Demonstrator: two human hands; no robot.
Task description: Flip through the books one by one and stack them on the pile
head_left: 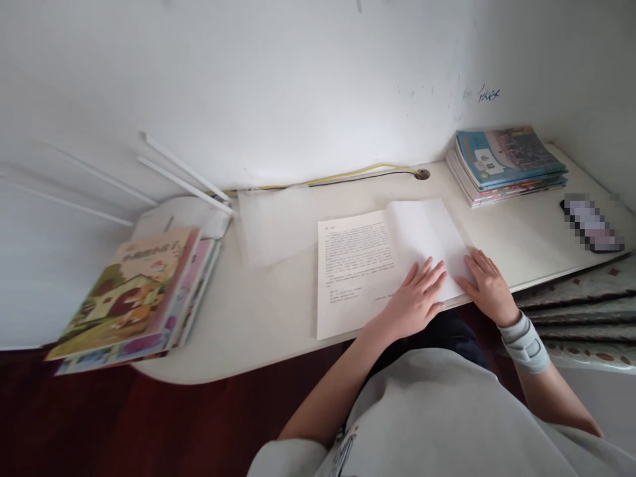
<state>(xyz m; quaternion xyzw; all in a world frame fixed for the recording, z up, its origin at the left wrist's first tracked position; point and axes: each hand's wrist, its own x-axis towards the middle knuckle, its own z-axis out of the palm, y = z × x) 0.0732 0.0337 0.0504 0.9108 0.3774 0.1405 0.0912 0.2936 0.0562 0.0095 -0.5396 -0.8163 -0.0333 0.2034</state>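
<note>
An open book lies on the white desk in front of me, its left page printed with dark text. A plain white sheet or page covers its right side; which of the two I cannot tell. My left hand rests flat on the lower part of that white side, fingers spread, holding nothing. At its right edge lies my right hand, fingers stretched out and touching the edge and the desk. A grey wrist wrap is on my right wrist.
A translucent plastic sheet lies left of the book. Picture books are piled at the desk's left end. A stack of textbooks and a phone are on the right. Cables run along the wall into a desk hole.
</note>
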